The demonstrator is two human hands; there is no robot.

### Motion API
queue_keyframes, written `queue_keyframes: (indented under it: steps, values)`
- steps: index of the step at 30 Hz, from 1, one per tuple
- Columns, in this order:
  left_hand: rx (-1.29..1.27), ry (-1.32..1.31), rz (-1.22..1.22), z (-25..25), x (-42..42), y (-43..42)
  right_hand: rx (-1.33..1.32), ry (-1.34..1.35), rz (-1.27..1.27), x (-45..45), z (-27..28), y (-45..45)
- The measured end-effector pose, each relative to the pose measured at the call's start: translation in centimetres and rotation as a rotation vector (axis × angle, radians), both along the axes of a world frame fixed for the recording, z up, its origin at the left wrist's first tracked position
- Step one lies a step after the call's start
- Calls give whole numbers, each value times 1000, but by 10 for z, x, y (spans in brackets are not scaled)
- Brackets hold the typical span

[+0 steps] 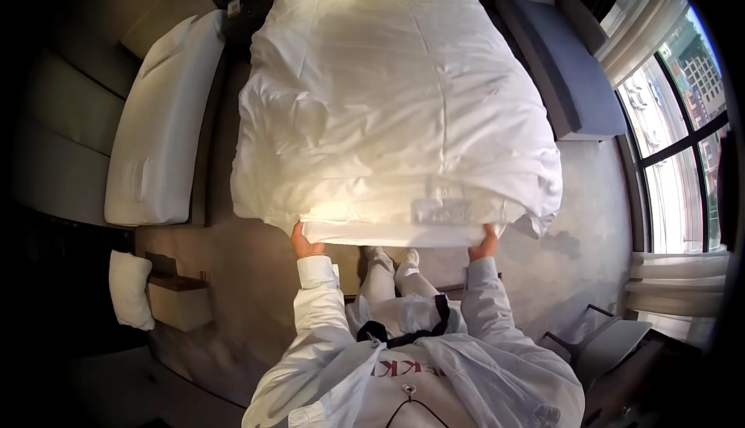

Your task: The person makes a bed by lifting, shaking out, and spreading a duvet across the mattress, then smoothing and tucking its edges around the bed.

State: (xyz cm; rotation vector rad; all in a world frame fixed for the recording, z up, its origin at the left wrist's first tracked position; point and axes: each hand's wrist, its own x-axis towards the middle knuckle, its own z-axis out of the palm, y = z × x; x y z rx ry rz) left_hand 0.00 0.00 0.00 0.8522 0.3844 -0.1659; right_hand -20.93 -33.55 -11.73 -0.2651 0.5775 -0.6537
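Observation:
A large, wrinkled white duvet [372, 117] covers the bed in front of me, its near end hanging close to my body. My left hand [307, 243] is closed on the left part of the near edge, fingers hidden behind the cloth. At the right part of that edge my right hand [484, 245] grips the duvet in the same way. Between both hands the edge is held nearly straight, with a smooth white strip along it. A bulge in the cloth lies near the right hand.
On the left stands a narrower white bed [163, 125]. Below it are a box-like stool [180, 304] and a white pillow [131, 290]. A blue-grey sofa [570, 71] is at the back right, near the window [675, 117]. A chair [609, 346] stands at the lower right.

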Motion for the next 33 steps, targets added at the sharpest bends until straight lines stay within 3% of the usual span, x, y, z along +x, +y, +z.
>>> queue_keyframes:
  steps: [2, 3, 4, 5, 6, 7, 9, 11, 12, 13, 14, 15, 17, 19, 21, 23, 24, 27, 29, 31, 33]
  values:
    - [39, 12, -63, 45, -25, -19, 128, 120, 31, -2, -24, -32]
    - [-29, -308, -73, 50, 10, -114, -378, 166, -46, 26, 27, -121]
    - [67, -422, -69, 59, -20, -145, -824, 247, -231, 55, 82, -212]
    - [30, -419, -58, 86, -47, -156, -1269, 385, -377, 52, 102, -238]
    - [-91, -403, -74, 108, -105, -164, -437, -7, -131, -8, 165, -245]
    - [-181, -444, -80, 122, -137, -162, -384, 3, -84, -47, 219, -210]
    - [-177, -375, -206, 104, -152, -128, -256, 59, -79, -93, 213, -187]
    - [-188, 38, -270, 63, -139, -100, -104, 336, -132, -117, 174, -140]
    - [-213, 167, -231, 17, -137, -82, -74, 397, -118, -142, 117, -124]
    - [-126, 211, -213, -30, -147, -61, -42, 463, -105, -169, 52, -105]
    - [163, 144, -298, -73, -163, -40, -1, 533, -90, -182, 13, -91]
    - [48, 239, -284, -76, -173, -33, 44, 601, -73, -182, 2, -75]
    - [-249, 524, -208, -84, -185, -19, 82, 574, 4, -187, -8, -72]
    - [203, 164, -378, -88, -182, -21, 127, 600, 55, -190, -34, -82]
    - [-222, 347, -285, -71, -160, -44, 128, 589, 121, -184, -19, -96]
    - [-231, 286, -279, -55, -149, -59, 148, 637, 134, -186, -8, -93]
    - [-277, 313, -261, -54, -144, -64, -288, 724, 278, -194, -11, -95]
    - [-358, 373, -214, -60, -155, -72, -402, 641, 362, -203, -42, -118]
    - [-384, 415, -200, -76, -161, -64, 178, 420, 196, -197, 1, -112]
    - [-330, 437, -216, -102, -161, -53, 115, 529, 123, -179, 36, -107]
    - [-354, 427, -228, -87, -155, -52, -329, 849, -128, -153, 80, -99]
